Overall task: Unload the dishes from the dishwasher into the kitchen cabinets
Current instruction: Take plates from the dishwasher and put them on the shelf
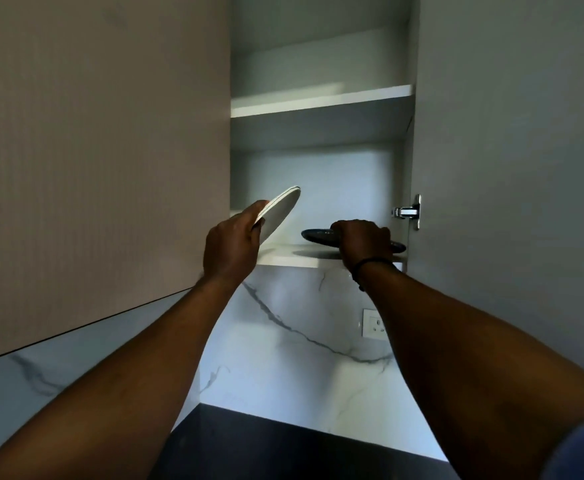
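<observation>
A dark plate (318, 235) lies flat on the bottom shelf (294, 258) of the open cabinet, and the right hand (365, 241) is curled over its near rim, gripping it. The left hand (232, 244) holds a white plate (280, 211) by its lower edge, thumb on top, tilted up just left of the dark one and not touching it. The cabinet door (512, 168) stands open at the right with its hinge (408, 212) showing. Below are a marble wall (301, 341) and a socket (375, 323).
</observation>
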